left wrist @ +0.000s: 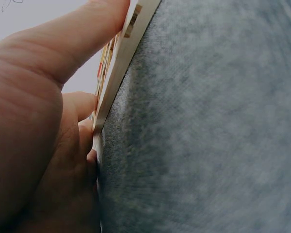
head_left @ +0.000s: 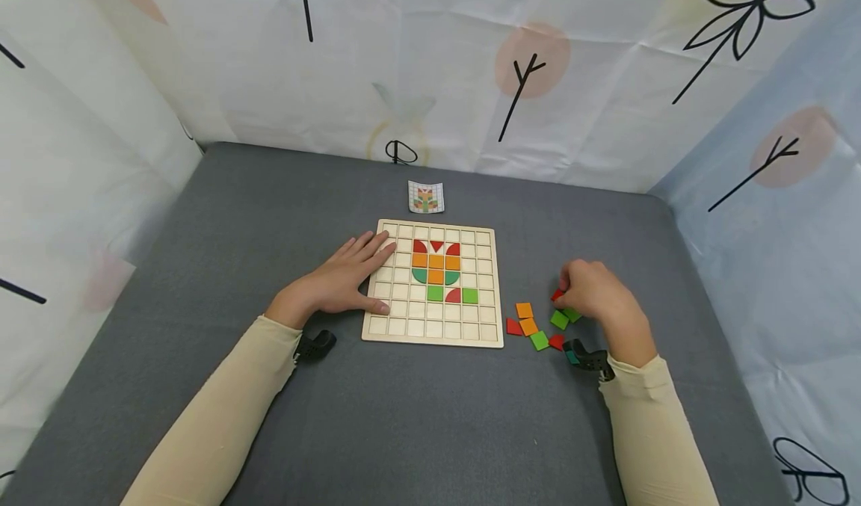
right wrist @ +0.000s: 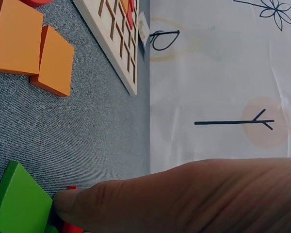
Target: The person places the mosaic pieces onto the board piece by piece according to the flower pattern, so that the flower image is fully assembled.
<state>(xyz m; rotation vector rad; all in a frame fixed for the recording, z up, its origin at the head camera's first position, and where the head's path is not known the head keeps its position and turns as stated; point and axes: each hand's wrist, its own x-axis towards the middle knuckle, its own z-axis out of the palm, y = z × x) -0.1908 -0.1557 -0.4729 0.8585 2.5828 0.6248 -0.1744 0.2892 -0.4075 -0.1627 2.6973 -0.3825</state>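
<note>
A square wooden grid board (head_left: pixel 397 326) lies on the grey table, with red, orange and green tiles set in its middle cells. My left hand (head_left: pixel 346 274) rests flat on the board's left edge, fingers spread and straight; in the left wrist view its thumb (left wrist: pixel 87 39) lies over the board's side. Off to the right, my right hand (head_left: pixel 599 293) pinches a red tile (head_left: pixel 557 294) with curled fingers. The right wrist view has the thumb (right wrist: pixel 111 204) against that red tile, beside a green tile (right wrist: pixel 22 204). The other fingers are hidden there.
Between board and right hand lie loose orange tiles (head_left: pixel 524 310), red tiles (head_left: pixel 514 326) and green tiles (head_left: pixel 539 341). A small pattern card (head_left: pixel 426 197) lies behind the board. Patterned cloth (head_left: pixel 444 80) hangs around the table (head_left: pixel 417 431) at the back and sides.
</note>
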